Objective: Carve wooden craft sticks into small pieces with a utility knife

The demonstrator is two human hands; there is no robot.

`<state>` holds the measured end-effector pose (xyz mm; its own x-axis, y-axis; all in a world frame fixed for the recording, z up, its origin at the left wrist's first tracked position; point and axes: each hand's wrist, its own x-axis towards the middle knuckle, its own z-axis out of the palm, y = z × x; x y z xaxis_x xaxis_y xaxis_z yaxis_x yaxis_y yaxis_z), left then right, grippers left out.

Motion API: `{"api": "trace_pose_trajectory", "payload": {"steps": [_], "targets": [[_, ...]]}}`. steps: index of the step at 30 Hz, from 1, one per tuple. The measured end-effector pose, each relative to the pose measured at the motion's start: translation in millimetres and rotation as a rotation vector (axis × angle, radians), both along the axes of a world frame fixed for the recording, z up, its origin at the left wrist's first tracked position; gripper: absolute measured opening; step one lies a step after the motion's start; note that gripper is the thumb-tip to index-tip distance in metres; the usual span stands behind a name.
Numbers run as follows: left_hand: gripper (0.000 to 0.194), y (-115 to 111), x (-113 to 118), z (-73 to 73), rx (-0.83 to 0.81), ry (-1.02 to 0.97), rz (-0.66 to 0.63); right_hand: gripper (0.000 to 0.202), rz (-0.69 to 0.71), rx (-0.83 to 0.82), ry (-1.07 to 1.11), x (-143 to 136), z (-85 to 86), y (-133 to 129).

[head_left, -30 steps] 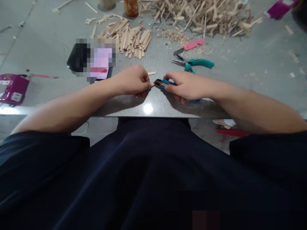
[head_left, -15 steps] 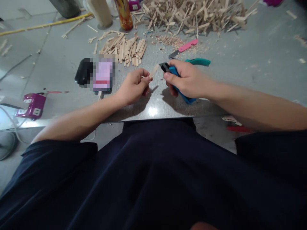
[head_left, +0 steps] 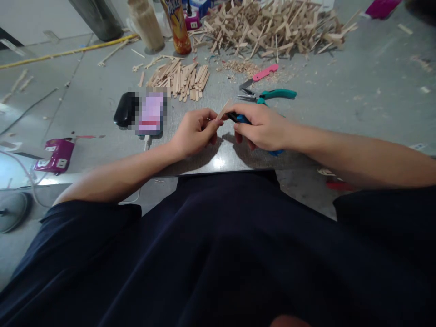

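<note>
Between thumb and fingers, my left hand point(head_left: 197, 131) pinches a flat wooden stick point(head_left: 223, 110) that points up and to the right. My right hand point(head_left: 260, 125) is wrapped round a blue and black cutting tool point(head_left: 240, 118), its dark head close to the stick. The right fingers hide part of the tool and the stick's far side. Just beyond the right hand lie green-handled pliers point(head_left: 279, 94) and a pink folding knife point(head_left: 265, 72) with its blade out. A pile of flat wooden sticks point(head_left: 184, 81) lies beyond my left hand.
A large heap of wooden pieces point(head_left: 272, 27) covers the back. Wood shavings point(head_left: 241, 67) lie before it. Left of the hands are a phone point(head_left: 151, 111) with a cable and a black case point(head_left: 126, 109). A bottle point(head_left: 179, 32) and a jar point(head_left: 148, 27) stand behind the sticks.
My right hand has turned over the tool, hiding more of it, and its fingers are now nearer the stick. The view has shifted slightly, showing more of the pliers.
</note>
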<state>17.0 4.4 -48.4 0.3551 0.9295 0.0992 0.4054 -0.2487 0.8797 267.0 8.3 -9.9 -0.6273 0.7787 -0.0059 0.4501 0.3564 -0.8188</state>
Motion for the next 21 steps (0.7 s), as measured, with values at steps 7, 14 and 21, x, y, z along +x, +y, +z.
{"api": "trace_pose_trajectory", "payload": {"steps": [7, 14, 21], "targets": [[0.018, -3.4, 2.7, 0.8, 0.006, -0.037, -0.008, 0.023, -0.001, 0.012, -0.023, -0.5, -5.0, 0.2], [0.017, -6.1, 4.2, 3.9, 0.003, -0.030, -0.020, 0.019, -0.009, 0.012, -0.056, -0.8, -2.4, 0.1], [0.016, -6.3, 4.7, 6.9, -0.034, -0.045, -0.029, 0.019, -0.002, 0.026, -0.053, 0.6, -0.6, -1.0]]}}
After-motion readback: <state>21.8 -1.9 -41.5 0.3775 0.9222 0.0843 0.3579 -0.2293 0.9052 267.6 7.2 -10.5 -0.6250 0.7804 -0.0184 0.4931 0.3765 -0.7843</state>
